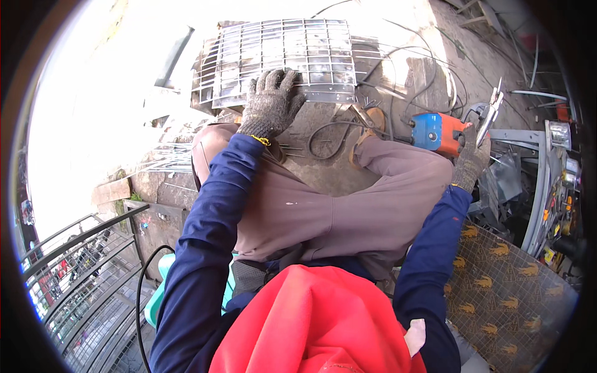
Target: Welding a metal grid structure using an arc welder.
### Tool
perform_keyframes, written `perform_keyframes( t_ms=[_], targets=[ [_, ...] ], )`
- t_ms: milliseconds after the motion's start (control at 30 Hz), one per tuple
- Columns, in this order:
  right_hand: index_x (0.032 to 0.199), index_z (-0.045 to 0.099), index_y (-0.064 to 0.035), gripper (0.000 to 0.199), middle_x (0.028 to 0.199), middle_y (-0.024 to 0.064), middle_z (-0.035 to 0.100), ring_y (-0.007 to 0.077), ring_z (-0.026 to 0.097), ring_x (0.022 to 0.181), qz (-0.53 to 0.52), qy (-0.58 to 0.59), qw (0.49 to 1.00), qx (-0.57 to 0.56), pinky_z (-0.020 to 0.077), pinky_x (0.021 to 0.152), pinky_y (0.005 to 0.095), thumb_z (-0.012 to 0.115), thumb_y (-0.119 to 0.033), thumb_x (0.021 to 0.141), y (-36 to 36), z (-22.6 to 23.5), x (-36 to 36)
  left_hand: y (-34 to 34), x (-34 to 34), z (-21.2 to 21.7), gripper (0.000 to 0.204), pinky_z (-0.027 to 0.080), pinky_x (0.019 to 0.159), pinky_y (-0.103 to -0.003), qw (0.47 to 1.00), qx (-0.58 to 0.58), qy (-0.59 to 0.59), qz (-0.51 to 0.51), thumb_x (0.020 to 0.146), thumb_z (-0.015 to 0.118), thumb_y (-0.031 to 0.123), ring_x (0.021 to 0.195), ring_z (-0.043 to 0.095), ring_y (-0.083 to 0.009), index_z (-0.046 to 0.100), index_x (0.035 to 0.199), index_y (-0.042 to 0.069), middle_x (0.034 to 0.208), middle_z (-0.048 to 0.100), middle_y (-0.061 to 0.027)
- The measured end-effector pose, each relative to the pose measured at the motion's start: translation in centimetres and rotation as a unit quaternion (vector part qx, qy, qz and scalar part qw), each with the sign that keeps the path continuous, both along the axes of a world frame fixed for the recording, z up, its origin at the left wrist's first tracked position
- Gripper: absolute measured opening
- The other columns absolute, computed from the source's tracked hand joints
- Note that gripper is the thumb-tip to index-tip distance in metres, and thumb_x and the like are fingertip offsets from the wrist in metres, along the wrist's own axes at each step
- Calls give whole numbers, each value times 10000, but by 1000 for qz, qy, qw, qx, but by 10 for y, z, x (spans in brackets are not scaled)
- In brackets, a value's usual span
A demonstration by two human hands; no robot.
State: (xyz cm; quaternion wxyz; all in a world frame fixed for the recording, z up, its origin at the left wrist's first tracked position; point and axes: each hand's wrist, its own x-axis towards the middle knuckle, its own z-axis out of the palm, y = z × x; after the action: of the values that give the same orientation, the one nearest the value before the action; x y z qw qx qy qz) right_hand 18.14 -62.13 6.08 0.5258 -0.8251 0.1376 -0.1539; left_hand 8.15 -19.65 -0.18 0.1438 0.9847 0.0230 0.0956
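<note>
A: Quick pass. Your left hand, grey knit glove, lies palm down with fingers spread on the near edge of the metal grating. Pressing on it, not wrapped around anything.

B: And the grating sits where?

A: On the concrete ground ahead of your knees, flat, a second grid panel poking out under its left side.

B: Your right hand?

A: Right hand, same kind of glove, fingers closed around the handle of a welding electrode holder. The holder points up and away from you, well apart from the grating.

B: So the hands are far apart.

A: Yes, left one forward on the grating, right one out to your right side. Just left of the right hand there's a blue and orange welding machine on the ground, black cables looping between it and the grating.

B: Anything else?

A: You're squatting, brown trousers, blue sleeves. Railing panels lie lower left, a patterned sheet lower right.
</note>
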Motion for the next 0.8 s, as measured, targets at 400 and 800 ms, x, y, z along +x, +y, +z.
perform_keyframes(
  t_ms=[400,800],
  targets=[
    [876,644,-68,296,626,-32,535,37,426,470,19,-16,999,48,312,417,224,751,-343,843,-9,-5,3,-3,4,-2,611,282,1093,-521,1000,5,25,18,905,576,481,1299,412,-363,441,1407,160,1368,467,-178],
    [927,627,-60,234,669,-16,574,55,489,534,28,22,999,24,362,468,225,726,-264,870,-15,-10,5,-5,2,2,578,309,1075,-504,1000,2,2,17,909,576,466,1277,434,-353,471,1380,147,1346,487,-167]
  ],
)
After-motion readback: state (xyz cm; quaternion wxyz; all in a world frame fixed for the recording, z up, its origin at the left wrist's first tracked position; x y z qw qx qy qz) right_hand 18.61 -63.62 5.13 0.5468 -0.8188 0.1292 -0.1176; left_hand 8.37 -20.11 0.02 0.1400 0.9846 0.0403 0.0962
